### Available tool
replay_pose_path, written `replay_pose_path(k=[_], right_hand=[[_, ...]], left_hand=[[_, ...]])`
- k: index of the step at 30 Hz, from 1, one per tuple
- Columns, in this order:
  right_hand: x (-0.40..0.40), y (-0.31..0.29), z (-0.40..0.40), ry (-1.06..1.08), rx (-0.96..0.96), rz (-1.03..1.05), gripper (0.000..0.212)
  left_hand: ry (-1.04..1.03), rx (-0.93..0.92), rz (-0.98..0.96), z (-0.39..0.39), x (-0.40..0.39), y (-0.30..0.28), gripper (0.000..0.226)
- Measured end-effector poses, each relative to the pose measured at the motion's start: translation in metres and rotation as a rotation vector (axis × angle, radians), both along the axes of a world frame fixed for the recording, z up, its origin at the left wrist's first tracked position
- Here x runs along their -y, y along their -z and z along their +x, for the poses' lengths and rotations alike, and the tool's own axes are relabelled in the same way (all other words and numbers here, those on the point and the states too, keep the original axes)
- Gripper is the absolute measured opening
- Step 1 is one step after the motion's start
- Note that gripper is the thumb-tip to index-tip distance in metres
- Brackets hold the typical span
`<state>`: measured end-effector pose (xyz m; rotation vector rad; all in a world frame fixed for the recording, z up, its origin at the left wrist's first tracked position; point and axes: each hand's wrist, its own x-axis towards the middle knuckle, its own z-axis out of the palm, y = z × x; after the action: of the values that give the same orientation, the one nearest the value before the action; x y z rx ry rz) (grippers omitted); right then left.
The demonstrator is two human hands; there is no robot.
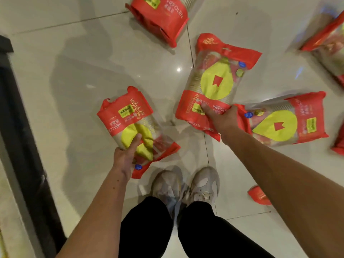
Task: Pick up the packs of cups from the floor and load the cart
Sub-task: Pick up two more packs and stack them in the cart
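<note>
Plainly the pick-up step is in hand, seen from the single head view: the left hand (125, 158) has its grip closed on a pack of cups (134, 125), thumb pressed into the yellow patch and fingers under the wrapper, and that pack looks lifted off the floor (89, 67), though how high I cannot tell. Further right, the right hand (221, 119) is wrapped over the near red end of a second pack (216, 84), thumb on top; this second pack appears to lie on the tiles or to be only just leaving them. Just beside that hand, to the right, a third pack (284, 119) rests flat on the floor, its near-left end touching or tucked under the second pack's corner. More packs lie scattered: one far at the top (160, 17), one at the far right edge (329, 45), a red corner near the right (258, 195), and another sliver at the right edge. My reading is that the task is early to midway, with many packs still down. The next move calls for a firm hold on the slippery film, raising both packs together and turning toward the cart; the dark bar along the left (20, 127) may be part of it, but I cannot say. Underfoot, glossy pale tiles reflect a ceiling light, and the person's grey shoes (186, 185) stand near centre
</note>
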<state>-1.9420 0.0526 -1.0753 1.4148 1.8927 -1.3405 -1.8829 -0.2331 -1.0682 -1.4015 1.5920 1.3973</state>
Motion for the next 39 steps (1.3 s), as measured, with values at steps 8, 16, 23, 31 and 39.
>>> replay_pose_path(k=[8, 16, 23, 31, 39], right_hand=[[0.02, -0.033, 0.027, -0.025, -0.035, 0.066, 0.105], [-0.012, -0.179, 0.085, -0.072, 0.004, -0.106, 0.089], [-0.072, -0.401, 0.086, 0.078, -0.124, -0.169, 0.071], [-0.129, -0.634, 0.118, 0.206, -0.342, -0.087, 0.076], [-0.163, -0.826, 0.202, 0.438, -0.553, -0.026, 0.063]], left_hand=[[-0.058, -0.076, -0.091, 0.016, -0.009, -0.032, 0.055], [0.151, -0.05, -0.101, -0.006, 0.006, -0.175, 0.061], [0.426, -0.22, -0.073, -0.054, -0.045, -0.388, 0.041], [0.68, -0.488, 0.07, -0.096, -0.14, -0.629, 0.028], [0.869, -0.707, 0.154, -0.065, -0.23, -0.811, 0.042]])
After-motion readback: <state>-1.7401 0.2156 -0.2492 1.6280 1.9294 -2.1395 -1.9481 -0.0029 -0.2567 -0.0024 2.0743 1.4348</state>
